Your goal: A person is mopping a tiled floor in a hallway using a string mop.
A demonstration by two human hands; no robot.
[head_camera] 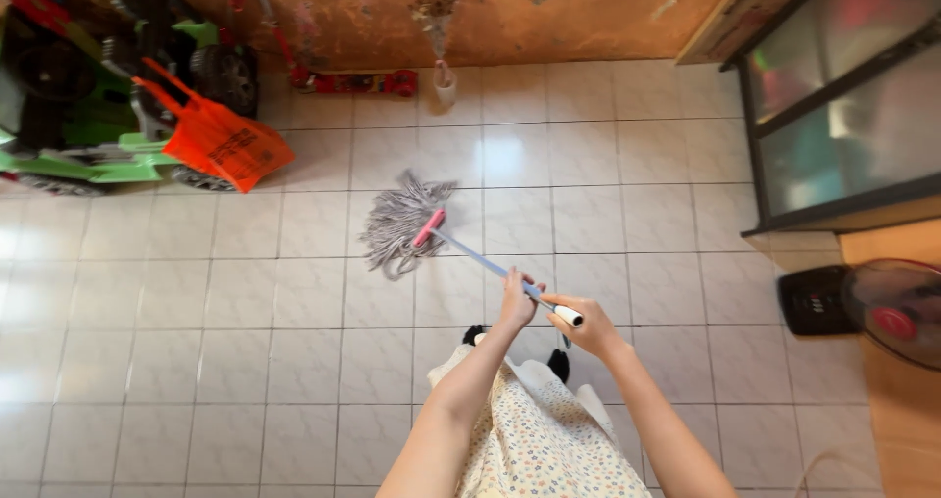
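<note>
The person grips a mop with both hands over a pale tiled floor (245, 361). The left hand (517, 304) is wrapped around the blue handle (480, 259), fingers curled tight about it, a little down the shaft from the end. The right hand (586, 327) closes over the white end cap (568, 315), fingers folded round it and thumb on top. The two hands sit just beside each other.

The handle slants away from the person toward the far left. It ends in a red clamp (428, 228) that holds the grey string head (397, 225). The strings lie spread flat on the tiles near the middle of the floor, well away from the walls.

A floral dress (534, 439) hangs below the arms, with dark slippers (559, 364) showing at its hem.

At the far left corner stands a green toy mower (88, 125) with an orange bag (221, 143) against it. A red scooter (358, 82) lies along the far wall. A glass-fronted cabinet (843, 106) lines the right edge, and a fan (897, 312) with a black base stands near it.
</note>
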